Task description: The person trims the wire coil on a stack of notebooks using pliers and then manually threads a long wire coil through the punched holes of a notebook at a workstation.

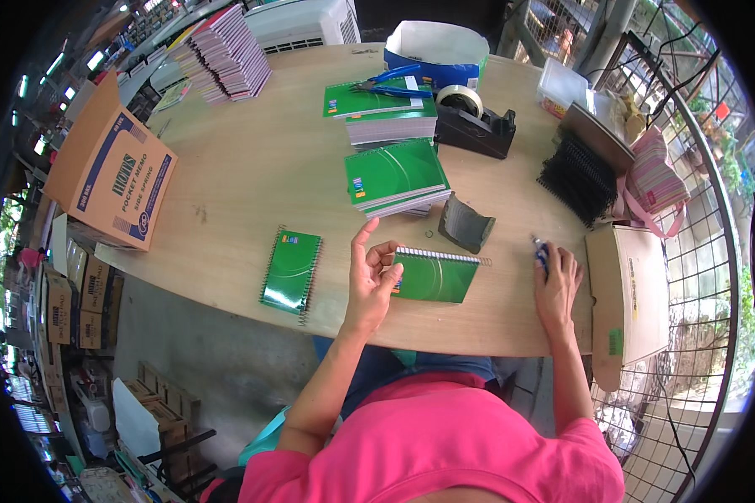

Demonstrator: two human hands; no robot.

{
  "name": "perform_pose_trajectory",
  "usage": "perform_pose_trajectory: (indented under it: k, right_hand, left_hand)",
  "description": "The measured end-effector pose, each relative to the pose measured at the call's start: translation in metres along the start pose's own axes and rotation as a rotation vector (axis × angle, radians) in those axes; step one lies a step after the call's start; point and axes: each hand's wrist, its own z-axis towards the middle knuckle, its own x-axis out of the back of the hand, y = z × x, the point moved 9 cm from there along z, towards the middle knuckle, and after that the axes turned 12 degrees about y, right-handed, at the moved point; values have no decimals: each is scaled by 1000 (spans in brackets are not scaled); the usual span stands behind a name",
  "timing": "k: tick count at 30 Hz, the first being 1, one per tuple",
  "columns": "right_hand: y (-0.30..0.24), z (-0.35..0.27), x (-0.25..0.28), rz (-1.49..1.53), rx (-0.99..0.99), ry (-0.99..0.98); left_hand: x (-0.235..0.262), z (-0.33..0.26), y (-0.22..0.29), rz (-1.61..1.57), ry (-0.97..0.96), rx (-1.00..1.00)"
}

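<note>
My left hand (369, 281) pinches the left end of a green spiral notebook (436, 278) between thumb and fingers, its index finger raised. The notebook is tilted up at the table's near edge, coil side away from me, and loose wire pokes out past its right end. Farther right, my right hand (558, 281) is closed over a small blue-handled tool (542, 253) at the tabletop; its kind is mostly hidden. Another green spiral notebook (291, 270) lies flat to the left. Beyond my left hand is a stack of green notebooks (397, 173).
Blue-handled pliers (390, 81) rest on a farther notebook stack (390, 127), beside a black tape dispenser (478, 130). A dark curved piece (466, 224) sits nearby. Black wire coils (577, 178) and a cardboard box (629, 293) are right; an open carton (117, 172) stands left.
</note>
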Motion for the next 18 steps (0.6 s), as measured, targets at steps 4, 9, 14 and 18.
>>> perform_pose_trajectory:
  k: [4,9,14,18]
  right_hand:
    - [-50,42,40,473,29,87]
    - [-148,67,38,835,147,-348]
    - [-201,73,69,458,795,-18]
    - [-221,71,78,346,1052,79]
  left_hand:
    - [-1,-2,-2,33,-74,37]
    - [-22,-7,20,24,-158,-53]
    - [-15,-10,27,7,-101,-11]
    - [-15,-11,29,3,-108,36]
